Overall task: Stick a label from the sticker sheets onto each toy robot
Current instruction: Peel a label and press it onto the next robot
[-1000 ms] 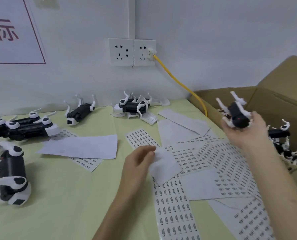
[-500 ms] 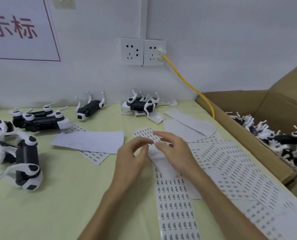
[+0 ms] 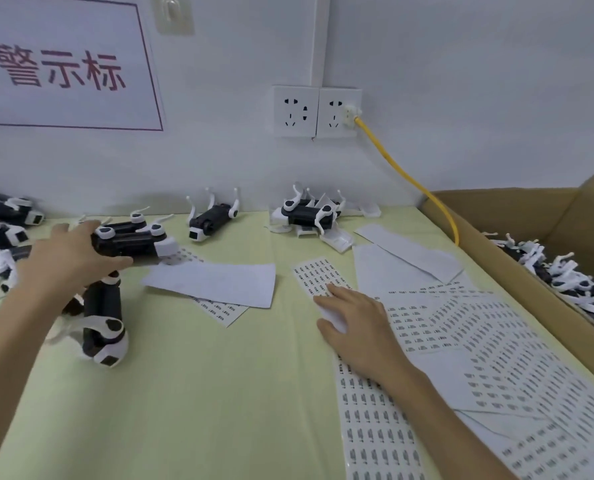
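The left hand (image 3: pixel 68 259) grips a toy robot (image 3: pixel 134 240) at the left rear of the bench (image 3: pixel 202 393), fingers and thumb closed round its black body. The right hand (image 3: pixel 356 329) lies flat, fingers relaxed and holding nothing, on the sticker sheets (image 3: pixel 462 337) spread over the right half of the bench. A second robot (image 3: pixel 103 322) stands just below the left hand, a third robot (image 3: pixel 212 220) lies near the wall, and more are heaped in the box (image 3: pixel 517 216) at the right edge.
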### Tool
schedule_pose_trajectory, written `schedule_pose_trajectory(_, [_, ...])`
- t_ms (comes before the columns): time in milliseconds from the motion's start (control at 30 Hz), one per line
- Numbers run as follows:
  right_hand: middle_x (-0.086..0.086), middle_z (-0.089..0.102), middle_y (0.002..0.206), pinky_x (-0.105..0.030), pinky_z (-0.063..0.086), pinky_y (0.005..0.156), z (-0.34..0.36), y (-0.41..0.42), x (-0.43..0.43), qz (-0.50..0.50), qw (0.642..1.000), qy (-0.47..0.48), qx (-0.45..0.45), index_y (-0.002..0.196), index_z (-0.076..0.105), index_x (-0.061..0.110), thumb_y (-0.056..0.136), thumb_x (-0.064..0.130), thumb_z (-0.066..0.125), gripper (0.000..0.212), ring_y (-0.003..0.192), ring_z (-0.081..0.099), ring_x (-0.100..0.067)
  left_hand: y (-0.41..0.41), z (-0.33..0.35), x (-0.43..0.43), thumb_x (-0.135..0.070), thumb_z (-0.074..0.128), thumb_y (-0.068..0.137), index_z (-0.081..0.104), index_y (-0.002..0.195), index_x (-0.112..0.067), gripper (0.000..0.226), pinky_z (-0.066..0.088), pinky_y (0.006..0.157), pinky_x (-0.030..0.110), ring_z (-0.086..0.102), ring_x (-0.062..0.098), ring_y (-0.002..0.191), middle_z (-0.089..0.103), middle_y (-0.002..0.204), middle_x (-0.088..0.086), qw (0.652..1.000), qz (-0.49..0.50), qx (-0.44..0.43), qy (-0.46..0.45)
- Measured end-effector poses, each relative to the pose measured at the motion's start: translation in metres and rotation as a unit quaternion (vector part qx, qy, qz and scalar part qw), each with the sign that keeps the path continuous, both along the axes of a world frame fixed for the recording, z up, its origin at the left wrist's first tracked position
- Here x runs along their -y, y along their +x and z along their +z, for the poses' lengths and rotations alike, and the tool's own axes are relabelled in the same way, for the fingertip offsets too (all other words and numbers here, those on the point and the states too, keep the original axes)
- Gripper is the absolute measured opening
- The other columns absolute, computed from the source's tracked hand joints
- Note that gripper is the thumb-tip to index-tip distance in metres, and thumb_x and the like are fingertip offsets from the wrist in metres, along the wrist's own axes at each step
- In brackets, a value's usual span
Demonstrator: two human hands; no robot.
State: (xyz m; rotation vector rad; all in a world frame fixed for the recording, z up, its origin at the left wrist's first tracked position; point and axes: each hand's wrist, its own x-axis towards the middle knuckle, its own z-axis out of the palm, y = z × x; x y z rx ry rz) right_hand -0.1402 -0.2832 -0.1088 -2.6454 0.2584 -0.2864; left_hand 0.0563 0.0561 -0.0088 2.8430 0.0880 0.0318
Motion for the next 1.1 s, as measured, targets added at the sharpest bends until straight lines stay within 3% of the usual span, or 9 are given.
schedule_pose_trajectory(133, [0.014, 0.037, 0.160, -0.030, 0.009, 0.120, 0.000, 0.000, -0.001, -0.004, 1.000, 0.012, 0.003, 0.143, 0.054, 0.039, 0.100, 0.041, 0.055, 0.043, 0.148, 0.028, -0.006, 0.012, -0.004, 0.001, -0.048, 0.079, 0.086, 0.055, 0.147, -0.020, 0.072, 0.048, 0.088, 0.042, 0.063, 0.038, 0.108, 0.068, 0.126, 0.018, 1.000, -0.001, -0.010, -0.012])
schedule_pose_trajectory(267, [0.016, 0.039, 0.159, -0.033, 0.012, 0.121, 0.000, 0.000, 0.001, -0.009, 1.000, 0.024, 0.003, 0.142, 0.056, 0.040, 0.099, 0.040, 0.057, 0.042, 0.147, 0.030, -0.006, 0.003, -0.016, 0.002, -0.047, 0.074, 0.089, 0.063, 0.133, -0.023, 0.051, 0.055, 0.086, 0.047, 0.067, 0.037, 0.098, 0.072, 0.107, 0.011, 0.995, 0.003, 0.072, -0.067])
schedule_pose_trajectory(467, [0.015, 0.041, 0.157, -0.033, 0.013, 0.120, -0.001, 0.001, 0.001, -0.009, 1.000, 0.025, 0.006, 0.140, 0.058, 0.040, 0.099, 0.039, 0.058, 0.041, 0.146, 0.031, -0.006, -0.008, -0.006, -0.008, -0.039, 0.076, 0.092, 0.075, 0.098, -0.022, 0.018, 0.044, 0.075, 0.034, 0.059, 0.017, 0.081, 0.074, 0.098, 0.001, 0.993, -0.108, -0.037, -0.027])
schedule_pose_trajectory(567, [0.015, 0.041, 0.157, -0.033, 0.013, 0.119, -0.001, 0.001, 0.002, -0.011, 0.999, 0.036, 0.007, 0.138, 0.059, 0.040, 0.098, 0.037, 0.059, 0.040, 0.146, 0.032, -0.006, -0.019, -0.003, -0.007, -0.048, 0.070, 0.095, 0.073, 0.084, -0.036, 0.016, 0.041, 0.096, 0.040, 0.058, 0.013, 0.078, 0.074, 0.087, -0.009, 0.995, -0.098, 0.000, 0.028])
schedule_pose_trajectory(633, [0.015, 0.041, 0.157, -0.033, 0.013, 0.119, -0.001, 0.002, 0.002, -0.011, 0.999, 0.036, 0.007, 0.138, 0.059, 0.039, 0.098, 0.037, 0.060, 0.039, 0.146, 0.032, -0.006, -0.027, -0.003, 0.000, -0.054, 0.068, 0.093, 0.069, 0.080, -0.042, 0.018, 0.015, 0.120, 0.057, 0.060, 0.020, 0.101, 0.069, 0.093, -0.017, 0.990, -0.114, 0.050, 0.058])
schedule_pose_trajectory(700, [0.015, 0.042, 0.157, -0.034, 0.014, 0.119, -0.002, 0.002, 0.002, -0.011, 0.999, 0.039, 0.008, 0.137, 0.060, 0.039, 0.098, 0.036, 0.060, 0.039, 0.146, 0.032, -0.007, -0.034, -0.003, 0.007, -0.049, 0.070, 0.094, 0.075, 0.082, -0.037, 0.017, 0.003, 0.120, 0.064, 0.056, 0.023, 0.120, 0.061, 0.097, -0.020, 0.979, -0.150, 0.131, 0.047])
schedule_pose_trajectory(800, [0.015, 0.043, 0.156, -0.034, 0.014, 0.119, -0.002, 0.002, 0.002, -0.013, 0.999, 0.044, 0.011, 0.136, 0.060, 0.040, 0.098, 0.036, 0.060, 0.038, 0.145, 0.033, -0.007, -0.047, 0.008, 0.023, -0.038, 0.071, 0.095, 0.076, 0.085, -0.029, 0.014, 0.048, 0.087, 0.046, 0.062, 0.021, 0.077, 0.069, 0.079, -0.010, 0.964, -0.193, 0.167, -0.073])
schedule_pose_trajectory(1000, [0.014, 0.043, 0.156, -0.034, 0.013, 0.119, -0.001, 0.000, 0.002, -0.008, 0.999, 0.048, 0.014, 0.136, 0.061, 0.040, 0.098, 0.036, 0.060, 0.038, 0.145, 0.033, -0.007, -0.069, 0.010, 0.075, -0.011, 0.065, 0.101, 0.072, 0.084, -0.016, 0.019, 0.055, 0.059, 0.019, 0.075, 0.012, 0.066, 0.076, 0.075, -0.001, 0.874, -0.244, 0.131, -0.399])
schedule_pose_trajectory(1100, [0.012, 0.046, 0.154, -0.033, 0.015, 0.121, 0.001, -0.001, 0.001, -0.007, 0.998, 0.057, 0.020, 0.133, 0.063, 0.037, 0.097, 0.034, 0.061, 0.036, 0.144, 0.036, -0.008, -0.086, -0.002, 0.108, -0.012, 0.061, 0.104, 0.072, 0.087, -0.014, 0.020, 0.059, 0.057, 0.025, 0.075, 0.012, 0.063, 0.074, 0.070, -0.009, 0.831, -0.244, 0.081, -0.493])
